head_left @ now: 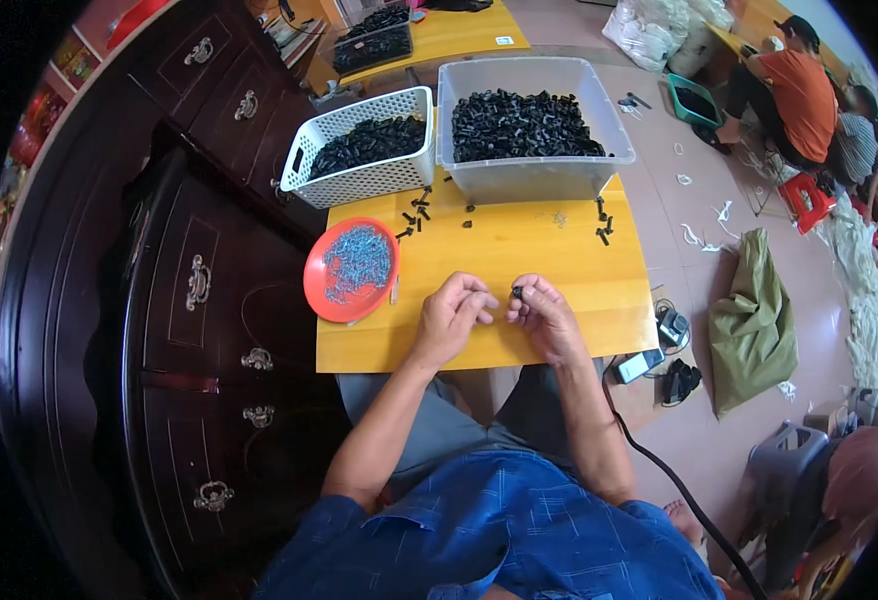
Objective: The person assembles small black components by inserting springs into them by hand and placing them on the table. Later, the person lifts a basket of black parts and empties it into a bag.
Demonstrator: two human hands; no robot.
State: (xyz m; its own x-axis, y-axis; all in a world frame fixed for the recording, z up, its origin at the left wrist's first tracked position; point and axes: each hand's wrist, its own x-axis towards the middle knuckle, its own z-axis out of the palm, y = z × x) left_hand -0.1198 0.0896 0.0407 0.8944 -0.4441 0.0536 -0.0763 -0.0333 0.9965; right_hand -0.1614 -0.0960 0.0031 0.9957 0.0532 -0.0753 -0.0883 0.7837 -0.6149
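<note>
Over the near part of the yellow table (504,255), my right hand (549,315) pinches a small black plastic piece (518,292) between thumb and fingers. My left hand (452,318) is just to its left, fingers curled and tips pressed together; whatever they may hold is too small to see. Beside the left hand stands a red plate (314,283) heaped with small silvery-blue metal parts (359,262), possibly screws. Beyond the hands, a white perforated basket (359,185) and a clear plastic bin (534,180) hold many small black plastic pieces (524,125).
Loose black pieces (415,217) lie before the basket, others (604,222) at the table's right. Dark drawers (209,270) flank the left. A green sack (754,325), electronic devices (641,365) and a black cable (674,470) lie right. A person in orange (799,100) crouches far right.
</note>
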